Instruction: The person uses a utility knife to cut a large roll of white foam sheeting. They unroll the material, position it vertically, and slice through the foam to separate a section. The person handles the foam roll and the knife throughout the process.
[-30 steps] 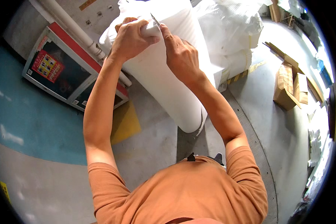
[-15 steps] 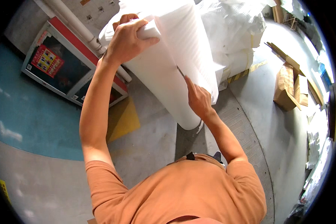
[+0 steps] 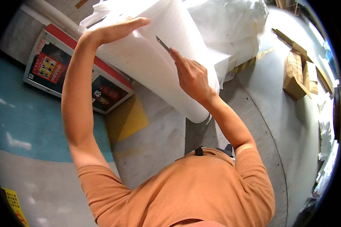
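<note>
**Knife raised again at the foam roll**

The right hand (image 3: 191, 75) has come back up from lower down the roll, and the left hand (image 3: 115, 30) has flattened out. Left to right: a red-framed cabinet (image 3: 64, 72) against the wall; the left hand, open, palm pressed on the big white foam roll (image 3: 159, 72); the right hand closed on a thin utility knife (image 3: 163, 44), blade against the foam sheet; flattened cardboard boxes (image 3: 297, 72) on the floor.

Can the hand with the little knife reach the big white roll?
Probably yes. The right hand holds the knife blade right against the white foam roll, with nothing between them. The left hand lies flat on the roll.
</note>
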`<action>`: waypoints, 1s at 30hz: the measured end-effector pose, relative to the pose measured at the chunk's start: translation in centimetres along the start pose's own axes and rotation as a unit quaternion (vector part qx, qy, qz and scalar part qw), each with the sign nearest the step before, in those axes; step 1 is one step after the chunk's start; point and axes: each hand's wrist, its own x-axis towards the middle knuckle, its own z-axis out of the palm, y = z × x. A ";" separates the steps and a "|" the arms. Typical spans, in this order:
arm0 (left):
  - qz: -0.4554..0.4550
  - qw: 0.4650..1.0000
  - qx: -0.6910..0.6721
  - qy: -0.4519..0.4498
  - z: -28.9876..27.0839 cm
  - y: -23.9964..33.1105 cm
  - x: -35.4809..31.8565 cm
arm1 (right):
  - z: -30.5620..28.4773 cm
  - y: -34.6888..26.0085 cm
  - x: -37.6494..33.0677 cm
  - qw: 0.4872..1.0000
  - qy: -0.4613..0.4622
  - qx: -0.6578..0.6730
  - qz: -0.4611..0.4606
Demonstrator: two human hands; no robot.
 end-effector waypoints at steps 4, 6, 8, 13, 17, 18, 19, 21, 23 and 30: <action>-0.014 0.992 0.083 -0.089 -0.3 -0.4 0.1 | 0.7 -0.7 0.6 0.998 -0.054 -0.029 0.018; 0.001 0.990 0.075 -0.116 -0.7 -0.3 -0.4 | 1.2 -0.8 1.1 0.998 -0.044 -0.039 0.007; -0.002 0.990 0.082 -0.113 -1.3 0.8 -0.6 | 1.7 -0.8 1.7 0.998 -0.037 -0.056 0.006; -0.015 0.986 0.082 -0.143 -2.6 4.7 -1.0 | 2.1 0.0 2.3 0.992 -0.068 -0.106 0.000; 0.002 0.991 0.070 -0.117 -2.2 4.3 -0.6 | 2.6 0.3 2.2 0.991 -0.046 -0.123 0.003; 0.010 0.991 0.067 -0.117 -2.0 4.0 -0.3 | 2.6 0.4 2.1 0.991 -0.035 -0.130 0.007; 0.013 0.992 0.058 -0.116 -1.8 4.1 -0.1 | 2.5 0.5 1.9 0.990 -0.025 -0.137 0.011; 0.017 0.992 0.041 -0.115 -1.7 4.3 0.0 | 2.1 0.5 1.5 0.988 -0.039 -0.150 0.023; 0.025 0.993 0.033 -0.110 -1.7 4.7 -0.1 | 1.9 0.7 0.9 0.986 -0.048 -0.157 0.031; 0.029 0.998 -0.025 -0.041 -1.0 1.4 1.0 | 0.7 2.6 -11.8 0.965 -0.187 -0.167 0.081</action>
